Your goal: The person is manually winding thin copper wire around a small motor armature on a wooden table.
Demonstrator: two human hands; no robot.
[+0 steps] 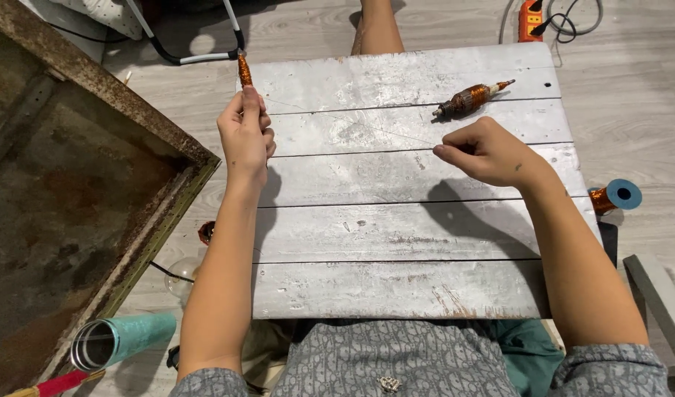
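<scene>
Two hands: I saw both closed on the work.
Spindle (244, 70): copper-wound, upright in my left hand (246, 136), at the far-left corner of the grey plank table (396, 287).
Thread (352, 121): fine (barely visible), pinched taut by my right hand (484, 151).
Advice: I judged steady tension best, feeding evenly.
Beside: a second wound bobbin (470, 99) lay near the right hand.

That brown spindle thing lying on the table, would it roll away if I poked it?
Probably: the spindle looks rounded and fat in the middle, so it might roll in a curve across the table. Its thin tip looks bendable. The copper-coloured winding suggests it is heavy for its size.
</scene>
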